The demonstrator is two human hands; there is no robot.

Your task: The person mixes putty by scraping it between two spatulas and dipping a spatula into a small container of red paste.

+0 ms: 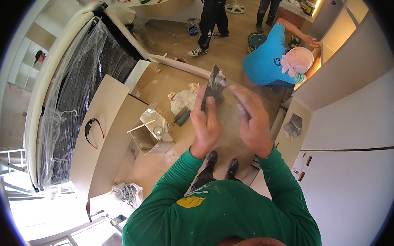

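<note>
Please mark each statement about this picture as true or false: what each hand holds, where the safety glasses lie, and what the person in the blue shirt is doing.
1. The left hand holds a putty knife. True.
2. The right hand grips a hammer. False: it is open and holds nothing, close beside the blade.
3. Safety glasses lie on a pale board. True.
4. The person in the blue shirt stands upright. False: that person bends low toward the wall.
5. The person's sleeves are green. True.

Green sleeves (173, 177), grey putty knife (213, 83), turquoise shirt (264, 60), pink head cloth (297, 60), black safety glasses (93, 132)
</note>
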